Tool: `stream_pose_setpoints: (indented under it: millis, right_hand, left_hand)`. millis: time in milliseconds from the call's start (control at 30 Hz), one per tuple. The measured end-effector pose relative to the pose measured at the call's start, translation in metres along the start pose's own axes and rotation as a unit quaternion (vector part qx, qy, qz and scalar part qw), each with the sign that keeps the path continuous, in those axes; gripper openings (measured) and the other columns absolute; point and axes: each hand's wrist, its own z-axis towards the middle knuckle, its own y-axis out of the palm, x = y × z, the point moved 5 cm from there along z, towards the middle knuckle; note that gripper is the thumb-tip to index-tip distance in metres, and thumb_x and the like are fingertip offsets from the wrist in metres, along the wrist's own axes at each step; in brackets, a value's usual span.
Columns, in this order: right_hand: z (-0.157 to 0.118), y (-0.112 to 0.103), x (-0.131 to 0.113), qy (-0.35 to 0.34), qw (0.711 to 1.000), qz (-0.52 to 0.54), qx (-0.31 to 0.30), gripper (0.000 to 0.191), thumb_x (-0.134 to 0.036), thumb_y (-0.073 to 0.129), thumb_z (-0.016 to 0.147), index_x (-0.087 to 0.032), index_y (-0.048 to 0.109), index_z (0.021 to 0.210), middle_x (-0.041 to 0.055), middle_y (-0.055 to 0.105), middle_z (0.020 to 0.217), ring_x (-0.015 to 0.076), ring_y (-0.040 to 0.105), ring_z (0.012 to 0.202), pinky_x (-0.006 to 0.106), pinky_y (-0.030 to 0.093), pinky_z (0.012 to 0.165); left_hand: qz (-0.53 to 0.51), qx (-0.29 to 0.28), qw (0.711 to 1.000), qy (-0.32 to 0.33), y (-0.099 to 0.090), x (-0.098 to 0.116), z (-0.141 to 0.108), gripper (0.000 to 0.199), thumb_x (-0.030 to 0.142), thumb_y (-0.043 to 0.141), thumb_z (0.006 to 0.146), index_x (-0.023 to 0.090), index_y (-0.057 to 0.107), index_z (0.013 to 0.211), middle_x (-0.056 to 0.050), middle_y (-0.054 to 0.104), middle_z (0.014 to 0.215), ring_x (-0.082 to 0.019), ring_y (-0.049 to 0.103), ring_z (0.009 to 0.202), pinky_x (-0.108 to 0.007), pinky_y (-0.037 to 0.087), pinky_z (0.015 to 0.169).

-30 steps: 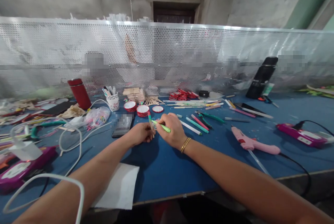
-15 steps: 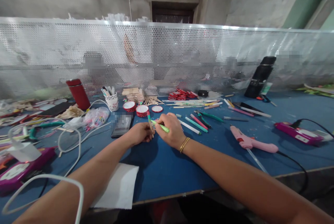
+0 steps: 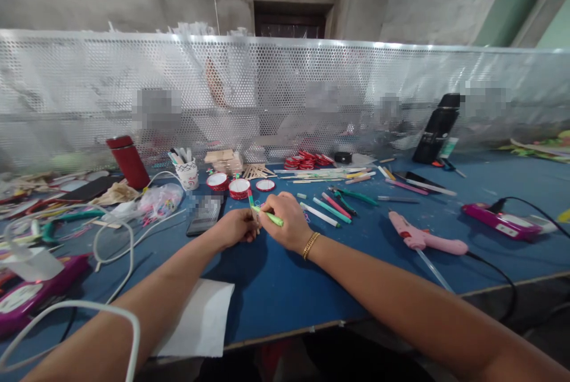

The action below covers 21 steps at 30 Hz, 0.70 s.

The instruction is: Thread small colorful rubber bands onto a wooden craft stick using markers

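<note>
My left hand point(image 3: 238, 227) pinches a thin flat wooden stick point(image 3: 250, 198) upright; its upper part is coloured red and green. A light green marker point(image 3: 274, 218) is gripped by my right hand point(image 3: 287, 218), its tip against or very near the stick. The lower part of the stick is mostly hidden by my fingers. Just behind my hands lie round red-and-white pieces point(image 3: 239, 188). Right of my right hand are loose markers, among them a white one point(image 3: 321, 214) and a teal one point(image 3: 332, 210).
A pink glue gun point(image 3: 425, 240) lies at right, with a purple power strip point(image 3: 501, 221) beyond it. At left are a phone point(image 3: 205, 214), a cup of markers point(image 3: 187, 175), a red flask point(image 3: 128, 161) and white cables. White paper point(image 3: 200, 319) lies near the front edge.
The whole view has shifted slightly, so things appear a little further left. Both hands keep their hold; the green marker sits a little differently against the stick.
</note>
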Motion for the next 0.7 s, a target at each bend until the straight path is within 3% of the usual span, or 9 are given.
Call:
stream_pose_setpoints:
  millis: [567, 700]
  right_hand:
    - [0.0015, -0.0042, 0.0023, 0.007, 1.0, -0.009, 0.026, 0.011, -0.021, 0.053, 0.083, -0.022, 0.05, 0.073, -0.0013, 0.061, 0.069, 0.0155, 0.051, 0.067, 0.031, 0.037, 0.08]
    - [0.0017, -0.0013, -0.0001, -0.002, 1.0, 0.004, 0.003, 0.008, -0.022, 0.052, 0.084, -0.022, 0.052, 0.077, -0.0011, 0.062, 0.072, 0.0155, 0.054, 0.07, 0.032, 0.037, 0.083]
  left_hand:
    - [-0.02, -0.009, 1.0, -0.004, 0.0014, 0.0018, -0.0006, 0.009, 0.022, 0.061, 0.07, 0.014, 0.056, 0.071, 0.003, 0.057, 0.053, -0.007, 0.051, 0.043, -0.019, 0.036, 0.046]
    - [-0.024, -0.01, 1.0, -0.002, 0.0008, 0.0011, -0.0002, 0.012, 0.023, 0.064, 0.068, 0.015, 0.055, 0.068, 0.003, 0.057, 0.053, -0.007, 0.051, 0.044, -0.019, 0.037, 0.046]
